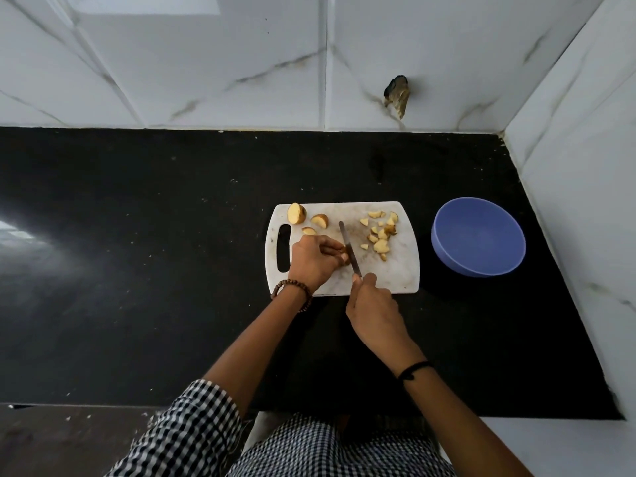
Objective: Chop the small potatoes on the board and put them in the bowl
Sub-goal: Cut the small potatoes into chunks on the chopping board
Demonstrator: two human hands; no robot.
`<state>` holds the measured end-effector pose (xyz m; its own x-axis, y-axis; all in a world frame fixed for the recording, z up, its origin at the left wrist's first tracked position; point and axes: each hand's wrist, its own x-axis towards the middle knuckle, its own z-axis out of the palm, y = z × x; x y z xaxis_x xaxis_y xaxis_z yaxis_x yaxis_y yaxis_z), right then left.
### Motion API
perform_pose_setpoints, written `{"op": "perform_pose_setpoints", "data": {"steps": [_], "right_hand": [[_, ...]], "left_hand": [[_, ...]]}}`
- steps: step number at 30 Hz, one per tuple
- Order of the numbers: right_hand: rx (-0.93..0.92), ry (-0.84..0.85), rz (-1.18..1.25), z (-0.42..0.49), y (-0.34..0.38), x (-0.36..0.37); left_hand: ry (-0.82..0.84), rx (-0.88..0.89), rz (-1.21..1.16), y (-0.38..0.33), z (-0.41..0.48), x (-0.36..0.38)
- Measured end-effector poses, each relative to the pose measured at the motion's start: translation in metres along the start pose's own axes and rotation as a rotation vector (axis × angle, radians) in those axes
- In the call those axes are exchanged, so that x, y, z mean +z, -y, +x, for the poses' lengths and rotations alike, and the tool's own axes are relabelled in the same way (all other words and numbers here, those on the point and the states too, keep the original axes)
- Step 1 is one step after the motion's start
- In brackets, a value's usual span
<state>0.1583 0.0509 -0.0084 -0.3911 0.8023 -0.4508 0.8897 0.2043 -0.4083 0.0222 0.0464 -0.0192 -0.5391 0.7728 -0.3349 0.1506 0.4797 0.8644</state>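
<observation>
White cutting board (pixel 399 273) on the black countertop (pixel 137 270), handle slot at its left end. Left hand (pixel 311 259) curled over a potato piece (pixel 345 251) near the board's middle, fingertips pinching it down against the surface. Right hand (pixel 373 304) at the near edge of the board, wrapped round the handle of a small knife (pixel 347 242). Blade angled away toward the far left, lying right against the held piece, just beside the left fingertips.

At the far left corner of the board, three larger potato chunks (pixel 296 213), pale yellow cut faces, close together. On the right half of the board, a loose scatter of small chopped potato bits (pixel 380 246). Blue bowl (pixel 478 235) on the countertop just right of the board, not touching it.

Brown bead bracelet (pixel 292 292) on the left wrist, black cord (pixel 414 370) on the right wrist, checked sleeve (pixel 192 428) pushed up the left arm. White marble-look tiles (pixel 206 63) behind and to the right, with a broken hole (pixel 397 94) in the far wall.
</observation>
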Motion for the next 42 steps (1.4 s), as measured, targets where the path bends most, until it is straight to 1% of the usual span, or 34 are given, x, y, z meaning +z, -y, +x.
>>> {"op": "perform_pose_setpoints", "data": {"steps": [6, 12, 16, 21, 28, 34, 38, 42], "right_hand": [[0.010, 0.067, 0.078, 0.005, 0.001, -0.002], [-0.064, 0.063, 0.166, 0.014, 0.006, -0.013], [-0.064, 0.075, 0.152, 0.016, 0.012, -0.017], [-0.025, 0.167, 0.182, 0.001, 0.002, -0.019], [0.001, 0.190, 0.201, -0.026, -0.017, -0.013], [-0.004, 0.213, 0.170, -0.045, -0.033, -0.015], [0.016, 0.251, 0.102, -0.055, -0.043, -0.022], [0.052, 0.297, 0.124, -0.059, -0.050, -0.038]], "left_hand": [[-0.012, -0.013, 0.001, -0.002, 0.001, 0.002], [-0.005, 0.000, 0.013, -0.002, 0.002, 0.000], [-0.022, 0.009, 0.022, 0.000, 0.001, 0.001], [-0.030, -0.020, 0.044, 0.001, 0.002, 0.003], [-0.045, -0.009, 0.085, 0.001, 0.004, 0.005], [-0.067, -0.009, 0.079, -0.001, 0.001, 0.007], [-0.079, -0.013, 0.102, -0.002, -0.001, 0.007], [-0.066, -0.026, 0.114, -0.004, -0.001, 0.006]]}}
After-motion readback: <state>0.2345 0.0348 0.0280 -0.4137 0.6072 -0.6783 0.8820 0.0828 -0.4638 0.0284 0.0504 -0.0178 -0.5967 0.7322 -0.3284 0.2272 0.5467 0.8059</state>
